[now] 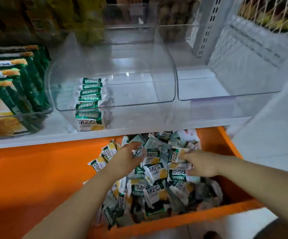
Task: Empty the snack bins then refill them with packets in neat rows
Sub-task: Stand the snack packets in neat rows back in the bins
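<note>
Left hand (127, 156) hovers, fingers spread, over the loose snack packets (157, 178) heaped in the orange crate (36, 169), lower centre; right hand (200, 163) touches them, its grip too blurred to tell. A jumbled handful could knock over the started row (89, 94) in the centre clear bin (115, 105).

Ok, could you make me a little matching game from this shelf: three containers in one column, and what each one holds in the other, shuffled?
Containers:
1. orange crate
2. middle clear bin
3. left clear bin

Contents:
a. one short row of small packets
b. large green packs standing in a row
c. loose heap of small packets

Pairs: 1-c, 2-a, 3-b
</note>
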A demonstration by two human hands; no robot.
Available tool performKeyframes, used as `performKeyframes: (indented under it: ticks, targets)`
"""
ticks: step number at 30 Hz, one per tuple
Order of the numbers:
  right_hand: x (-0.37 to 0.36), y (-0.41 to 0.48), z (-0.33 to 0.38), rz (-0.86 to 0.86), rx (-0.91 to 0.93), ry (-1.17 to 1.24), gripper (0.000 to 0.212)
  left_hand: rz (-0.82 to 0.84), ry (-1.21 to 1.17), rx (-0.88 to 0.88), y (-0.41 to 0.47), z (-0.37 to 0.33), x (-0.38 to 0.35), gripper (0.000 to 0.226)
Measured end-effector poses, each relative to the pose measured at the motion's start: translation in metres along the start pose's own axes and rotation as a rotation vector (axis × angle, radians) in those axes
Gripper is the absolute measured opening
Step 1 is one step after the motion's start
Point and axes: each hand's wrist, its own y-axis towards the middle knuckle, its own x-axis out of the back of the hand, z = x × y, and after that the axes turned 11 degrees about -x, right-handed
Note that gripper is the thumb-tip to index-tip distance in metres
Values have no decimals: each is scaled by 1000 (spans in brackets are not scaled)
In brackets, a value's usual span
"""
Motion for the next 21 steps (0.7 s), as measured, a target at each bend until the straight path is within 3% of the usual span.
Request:
performKeyframes:
  ticks: [3, 7, 10, 14, 17, 19, 21]
  targets:
    - [-9, 7, 2, -17, 7, -41, 53, -18, -82, 71, 14, 12, -26, 55]
    - [-19, 19, 8, -85, 7, 88, 39, -29, -68, 127, 23, 15, -47, 62]
    - [-26, 26, 11, -31, -24, 101, 29, -81, -10, 115, 30, 11, -53, 53]
    - [-29, 32, 13, 69, -45, 158, 46, -79, 20, 126, 34, 14, -55, 36]
    - [-23, 33, 9, 2, -35, 110, 48, -26, -76, 167, 29, 21, -50, 41]
    - [-23, 36, 1, -42, -74, 129, 73, 33, -100, 158, 26, 25, -46, 50]
    - [-23, 41, -5, 31, -122, 203, 107, 89, -101, 139, 26, 27, -47, 68]
